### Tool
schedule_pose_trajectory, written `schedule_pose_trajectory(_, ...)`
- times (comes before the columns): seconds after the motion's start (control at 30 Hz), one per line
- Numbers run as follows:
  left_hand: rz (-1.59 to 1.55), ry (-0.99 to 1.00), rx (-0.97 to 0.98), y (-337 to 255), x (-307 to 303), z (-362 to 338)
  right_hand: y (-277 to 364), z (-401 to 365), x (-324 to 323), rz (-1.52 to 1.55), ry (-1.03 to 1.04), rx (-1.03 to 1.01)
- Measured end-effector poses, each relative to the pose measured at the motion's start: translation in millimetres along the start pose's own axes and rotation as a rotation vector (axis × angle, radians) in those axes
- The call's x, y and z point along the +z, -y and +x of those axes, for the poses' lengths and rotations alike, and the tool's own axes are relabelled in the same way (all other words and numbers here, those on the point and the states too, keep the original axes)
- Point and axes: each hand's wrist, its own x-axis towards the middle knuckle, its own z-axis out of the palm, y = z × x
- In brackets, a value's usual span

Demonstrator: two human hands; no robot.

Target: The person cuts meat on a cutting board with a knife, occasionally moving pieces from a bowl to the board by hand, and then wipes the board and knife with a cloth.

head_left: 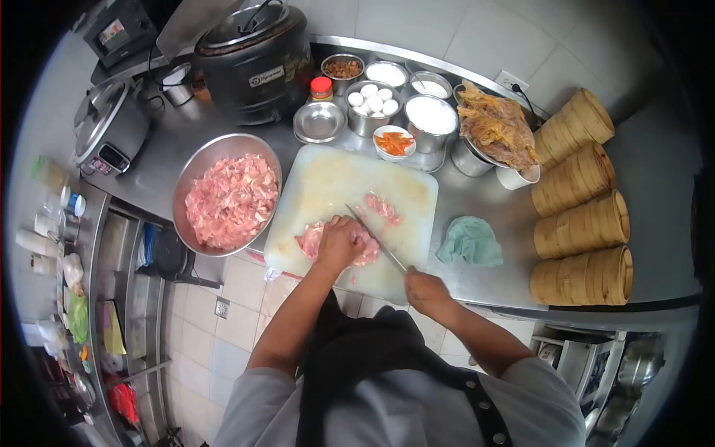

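Note:
My left hand [340,243] presses down on a slab of raw pink meat [310,240] on the white cutting board [328,182]. My right hand [426,292] grips the handle of a knife [375,237], whose blade slants across the board and meets the meat just right of my left fingers. A few cut meat pieces [382,207] lie beyond the blade. A large steel bowl [211,149] heaped with chopped raw meat [231,200] stands left of the board.
A green cloth [469,242] lies right of the board. Stacked bamboo steamers [582,216] fill the right side. Small metal bowls, eggs [372,98], an orange-filled dish [394,142] and a fried-food bowl [495,128] line the back. A black pot [257,59] and rice cooker [110,127] stand at the left.

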Motion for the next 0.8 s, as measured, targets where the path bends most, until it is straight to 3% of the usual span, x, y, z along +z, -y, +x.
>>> schedule_pose_trajectory(0.07,-0.005,0.041,-0.016,-3.2,2.0,0.6,6.3,40.6,21.0,0.032,-0.229,-0.164)
schedule_pose_trajectory(0.2,-0.020,0.065,-0.012,-1.4,1.8,-1.7,30.1,114.0,-14.5,0.134,-0.087,-0.083)
schedule_pose_trajectory(0.3,-0.042,-0.012,-0.026,0.1,-1.4,-5.2,7.0,74.5,-13.5,0.106,-0.111,-0.128)
schedule_pose_trajectory(0.4,-0.018,-0.122,-0.037,-8.8,-16.5,-12.8,-15.9,20.4,-22.6,0.048,-0.063,-0.037)
schedule_pose_trajectory(0.47,0.053,-0.016,0.032,-4.8,-18.4,-13.3,-7.3,6.4,-30.0,0.017,-0.013,0.037)
schedule_pose_trajectory(0.57,0.104,0.025,0.024,-7.1,-12.1,-6.7,8.5,2.4,-39.2,-0.028,-0.117,0.043)
schedule_pose_trajectory(0.8,0.104,0.103,-0.056,-11.8,-13.9,-3.0,32.7,-33.9,-61.5,-0.068,0.046,-0.088)
